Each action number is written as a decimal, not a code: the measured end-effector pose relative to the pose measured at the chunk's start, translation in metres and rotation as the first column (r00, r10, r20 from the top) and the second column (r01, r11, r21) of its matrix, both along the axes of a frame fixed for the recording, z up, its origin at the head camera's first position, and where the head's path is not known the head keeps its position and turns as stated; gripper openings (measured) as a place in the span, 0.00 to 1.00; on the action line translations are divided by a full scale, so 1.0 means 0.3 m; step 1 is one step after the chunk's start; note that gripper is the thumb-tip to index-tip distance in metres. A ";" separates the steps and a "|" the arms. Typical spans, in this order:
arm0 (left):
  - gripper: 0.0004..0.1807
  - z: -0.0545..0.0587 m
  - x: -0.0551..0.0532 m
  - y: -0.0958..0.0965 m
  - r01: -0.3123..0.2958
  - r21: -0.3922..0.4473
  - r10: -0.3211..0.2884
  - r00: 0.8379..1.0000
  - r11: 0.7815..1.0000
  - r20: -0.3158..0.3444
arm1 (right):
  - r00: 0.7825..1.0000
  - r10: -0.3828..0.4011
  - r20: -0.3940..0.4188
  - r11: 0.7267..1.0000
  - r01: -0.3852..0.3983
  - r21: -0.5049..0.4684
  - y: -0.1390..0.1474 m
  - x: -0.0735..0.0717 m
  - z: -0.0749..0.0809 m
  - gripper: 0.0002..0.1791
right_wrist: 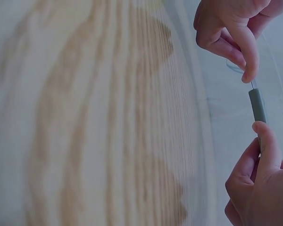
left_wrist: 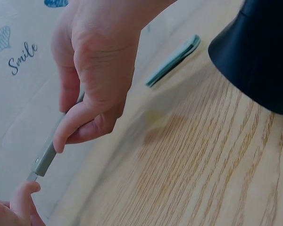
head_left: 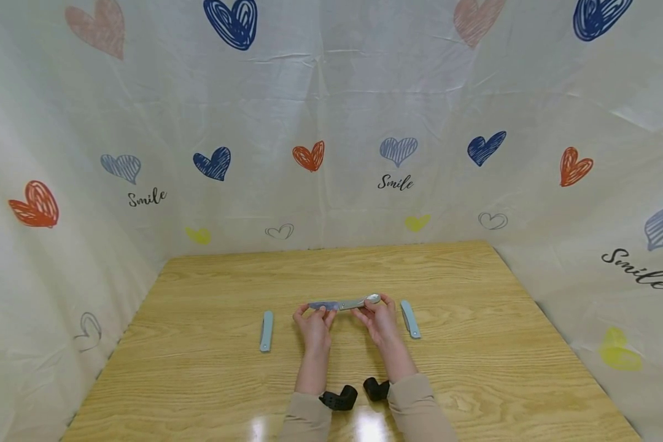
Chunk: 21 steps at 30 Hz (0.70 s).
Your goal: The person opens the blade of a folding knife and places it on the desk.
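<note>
A folding cutlery piece (head_left: 350,304) is stretched between the two hands, raised off the table. It has a pale green handle (left_wrist: 46,157), a flat blade-like metal part (head_left: 323,305) toward the left, and a shiny spoon-bowl shape (head_left: 373,298) at its right end. My left hand (head_left: 315,328) pinches the metal part, thumb and fingertips on it. My right hand (head_left: 383,320) grips the handle side near the spoon-bowl shape; in the right wrist view, the right thumb lies on the green handle (right_wrist: 257,107). Fingers hide part of the piece.
Two more pale green folded pieces lie on the wooden table (head_left: 215,294): one (head_left: 266,331) left of the hands, the other (head_left: 410,319) just right of them. Black wrist cameras (head_left: 339,398) sit on both wrists. A heart-printed cloth (head_left: 353,116) hangs around the table's back and sides.
</note>
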State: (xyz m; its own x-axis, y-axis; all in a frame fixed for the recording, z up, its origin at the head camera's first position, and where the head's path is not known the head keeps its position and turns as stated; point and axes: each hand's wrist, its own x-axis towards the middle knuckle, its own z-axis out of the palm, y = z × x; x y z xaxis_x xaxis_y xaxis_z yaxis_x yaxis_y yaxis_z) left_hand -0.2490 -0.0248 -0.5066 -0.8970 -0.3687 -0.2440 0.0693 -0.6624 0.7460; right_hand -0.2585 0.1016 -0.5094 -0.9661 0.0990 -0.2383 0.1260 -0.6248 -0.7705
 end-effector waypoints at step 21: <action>0.22 -0.004 -0.006 0.030 -0.073 0.063 0.075 0.997 0.995 -0.025 | 0.990 -0.108 -0.086 0.994 0.104 -0.040 -0.021 0.001 -0.024 0.27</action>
State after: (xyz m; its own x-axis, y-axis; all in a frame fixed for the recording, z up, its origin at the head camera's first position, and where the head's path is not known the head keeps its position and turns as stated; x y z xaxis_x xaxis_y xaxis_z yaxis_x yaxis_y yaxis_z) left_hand -0.2507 -0.0159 -0.5077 -0.8745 -0.4191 -0.2440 0.1395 -0.6994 0.7010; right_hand -0.2583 0.0953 -0.5166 -0.9680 0.1949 -0.1577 -0.0099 -0.6583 -0.7526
